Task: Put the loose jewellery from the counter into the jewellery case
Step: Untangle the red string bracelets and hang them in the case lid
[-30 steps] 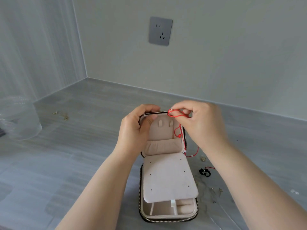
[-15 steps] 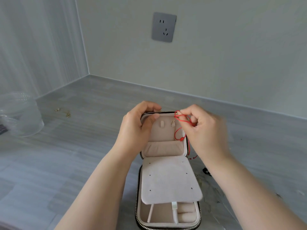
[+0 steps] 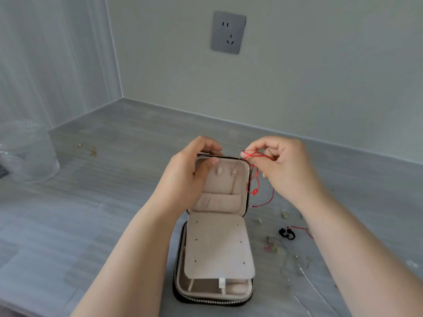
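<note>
Grey wall socket (image 3: pixel 228 32), clear plastic container (image 3: pixel 27 154) at left

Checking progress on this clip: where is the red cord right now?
In the head view, the red cord hangs from the right hand, just right of the open case lid, not yet inside.

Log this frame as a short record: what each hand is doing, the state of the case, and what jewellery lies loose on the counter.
left hand: grips the top edge of the jewellery case lid
right hand: pinches the red cord at the lid's upper right corner
red cord: hangs along the lid's right edge, tail outside the case
jewellery case: open, lid upright, inner flap over the base
loose on counter: black piece and small bits right of the case; gold bits far left
other: clear container at left
</note>
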The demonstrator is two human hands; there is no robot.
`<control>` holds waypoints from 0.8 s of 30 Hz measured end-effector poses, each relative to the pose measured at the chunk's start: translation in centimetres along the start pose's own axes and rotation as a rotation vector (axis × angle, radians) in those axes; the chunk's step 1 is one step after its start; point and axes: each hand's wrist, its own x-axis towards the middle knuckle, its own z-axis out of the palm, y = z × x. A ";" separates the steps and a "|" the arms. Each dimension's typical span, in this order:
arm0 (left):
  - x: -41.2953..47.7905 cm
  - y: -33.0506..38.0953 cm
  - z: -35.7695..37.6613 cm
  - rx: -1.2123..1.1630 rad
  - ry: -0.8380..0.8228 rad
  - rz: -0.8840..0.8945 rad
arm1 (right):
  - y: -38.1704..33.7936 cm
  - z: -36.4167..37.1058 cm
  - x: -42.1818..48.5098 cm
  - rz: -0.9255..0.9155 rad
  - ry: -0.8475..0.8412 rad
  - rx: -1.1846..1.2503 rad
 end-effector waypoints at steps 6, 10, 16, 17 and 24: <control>-0.1 -0.4 0.0 0.097 -0.028 -0.007 | -0.5 -0.1 0.2 0.071 -0.007 -0.114; 0.0 -0.2 0.4 0.283 -0.073 -0.018 | -1.2 0.1 -0.4 0.028 -0.002 -0.304; 0.6 0.6 1.8 0.542 -0.074 -0.038 | -0.8 0.7 -0.4 0.031 -0.001 -0.251; 0.7 0.7 1.9 0.537 -0.042 -0.020 | -0.8 0.9 -0.2 0.034 0.008 -0.228; 0.6 -0.3 1.7 0.400 0.015 0.051 | -0.8 -0.2 1.2 0.012 -0.140 -0.142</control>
